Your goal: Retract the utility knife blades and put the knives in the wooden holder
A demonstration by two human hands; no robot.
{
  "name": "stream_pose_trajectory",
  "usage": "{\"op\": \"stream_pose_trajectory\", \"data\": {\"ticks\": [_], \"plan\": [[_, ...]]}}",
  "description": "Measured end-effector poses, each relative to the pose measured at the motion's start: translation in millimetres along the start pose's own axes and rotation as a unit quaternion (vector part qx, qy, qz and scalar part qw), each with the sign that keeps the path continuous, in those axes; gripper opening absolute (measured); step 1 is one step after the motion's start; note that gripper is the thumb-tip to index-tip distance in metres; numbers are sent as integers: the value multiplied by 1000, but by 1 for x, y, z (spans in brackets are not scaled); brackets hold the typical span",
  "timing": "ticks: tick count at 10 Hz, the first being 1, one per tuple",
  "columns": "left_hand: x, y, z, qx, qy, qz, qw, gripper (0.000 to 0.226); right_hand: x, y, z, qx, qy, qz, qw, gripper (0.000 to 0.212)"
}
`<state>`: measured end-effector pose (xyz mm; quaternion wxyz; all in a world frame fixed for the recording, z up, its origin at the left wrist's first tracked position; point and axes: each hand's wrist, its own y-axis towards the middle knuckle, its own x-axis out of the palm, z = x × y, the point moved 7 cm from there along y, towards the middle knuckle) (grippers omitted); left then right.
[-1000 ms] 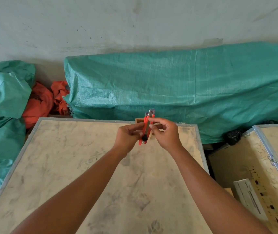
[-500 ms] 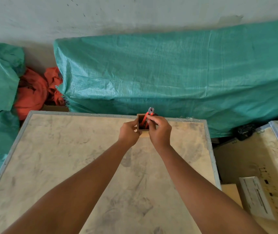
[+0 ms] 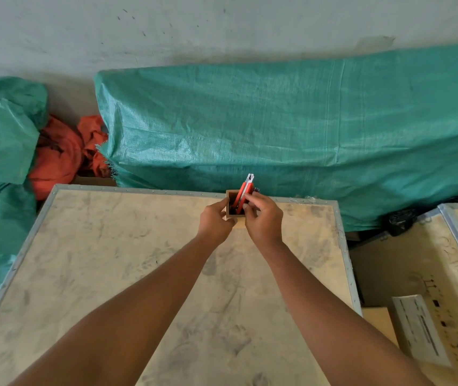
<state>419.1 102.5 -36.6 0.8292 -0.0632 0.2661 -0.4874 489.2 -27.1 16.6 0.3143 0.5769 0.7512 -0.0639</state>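
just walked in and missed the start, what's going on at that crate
A person is putting an orange utility knife into a small wooden holder that stands at the far edge of a plywood crate top. The right hand grips the knife, whose lower end is already inside the holder while its top sticks out. The left hand steadies the holder's side. Whether the blade is retracted is too small to tell.

Red-orange utility knife (image 3: 243, 196) with a silver metal tip, poking out of a tan wooden holder (image 3: 230, 205) that's dark inside. Pale beige crate top (image 3: 127, 274), smudged grey, edged in silvery metal. Teal-green woven tarp (image 3: 292, 126) behind, orange-red cloth (image 3: 61, 154) bunched left, against an off-white, dark-specked wall (image 3: 222, 26).
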Motion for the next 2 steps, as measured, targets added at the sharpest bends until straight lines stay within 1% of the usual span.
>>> {"op": "stream_pose_trajectory", "data": {"ticks": [1,2], "plan": [[-6,-8,8,4,-2,-2,1000,65,-8,-5,-6,5,13,-12,1000,35],[-11,-21,26,31,-10,5,999,63,-20,-11,-19,-2,39,-18,999,35]]}}
